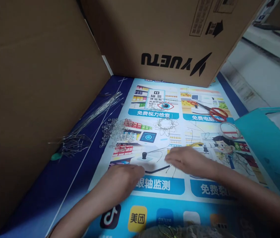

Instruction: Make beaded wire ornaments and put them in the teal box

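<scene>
My left hand (121,180) lies palm down on a printed poster (154,195) that covers the work surface, fingers together and blurred. My right hand (189,160) also rests low on the poster, fingers stretched toward the left hand, touching thin wires that lie there. Whether either hand pinches a wire is not visible. A heap of clear beads (116,132) sits beyond the left hand. A small beaded wire piece (166,125) lies further up the poster.
A bundle of thin wires (90,119) lies at the left by a cardboard wall (30,92). A large printed carton (169,36) stands behind. Red-handled scissors (215,112), a tape roll (229,130) and a teal box (268,142) sit at the right.
</scene>
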`<state>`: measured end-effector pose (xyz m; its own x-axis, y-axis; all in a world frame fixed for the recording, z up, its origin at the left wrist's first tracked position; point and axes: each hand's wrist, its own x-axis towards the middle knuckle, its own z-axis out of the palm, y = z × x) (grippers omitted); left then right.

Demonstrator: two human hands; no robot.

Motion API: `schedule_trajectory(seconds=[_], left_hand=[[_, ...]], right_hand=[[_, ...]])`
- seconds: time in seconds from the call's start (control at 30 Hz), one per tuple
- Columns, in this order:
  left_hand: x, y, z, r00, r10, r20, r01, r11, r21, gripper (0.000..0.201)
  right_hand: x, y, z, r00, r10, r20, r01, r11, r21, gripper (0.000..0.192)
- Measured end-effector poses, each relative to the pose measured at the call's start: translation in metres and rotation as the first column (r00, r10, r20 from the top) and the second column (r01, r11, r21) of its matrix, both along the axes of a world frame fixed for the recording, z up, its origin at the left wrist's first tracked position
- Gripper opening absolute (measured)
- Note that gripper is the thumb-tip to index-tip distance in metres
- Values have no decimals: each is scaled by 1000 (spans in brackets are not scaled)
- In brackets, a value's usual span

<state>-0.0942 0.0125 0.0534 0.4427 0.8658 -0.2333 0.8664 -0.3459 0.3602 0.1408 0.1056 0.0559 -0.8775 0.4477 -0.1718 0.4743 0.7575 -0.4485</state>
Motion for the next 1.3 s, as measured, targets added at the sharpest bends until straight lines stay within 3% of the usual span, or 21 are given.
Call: schedule_trajectory(seconds=[0.07,0.13,0.3,0.57,0.73,0.83,0.93,1.1,1.3], left_hand=[[-8,4,-4,987,39,-156,-33,998,45,20],[-14,6,-6,968,54,-246,-39,997,66,17],[-24,7,-5,958,77,-277,-57,995,80,16],[-35,5,-4,974,78,-211,-59,993,99,15],[-33,7,-5,974,148,-173,-114,974,196,22],[-24,12,-6,977,196,-80,-162,935,316,26],[-7,17,-3,985,172,27,-168,898,406,27],[28,24,4,998,22,-53,2,909,416,19],[48,25,6,984,-52,-173,120,906,406,11]], right_hand=[[1,16,-6,989,-113,98,82,958,274,17],[1,27,-12,980,-101,171,21,909,416,14],[-9,30,-14,956,106,274,-223,868,444,12],[-27,29,-12,913,235,334,-383,773,505,19],[-29,41,-16,928,241,286,-354,811,465,16],[-23,43,-15,944,193,268,-300,842,449,13],[-15,36,-8,957,166,239,-260,856,447,11],[-3,17,4,972,138,189,-208,879,429,14],[7,-5,0,987,-14,161,-52,916,398,17]])
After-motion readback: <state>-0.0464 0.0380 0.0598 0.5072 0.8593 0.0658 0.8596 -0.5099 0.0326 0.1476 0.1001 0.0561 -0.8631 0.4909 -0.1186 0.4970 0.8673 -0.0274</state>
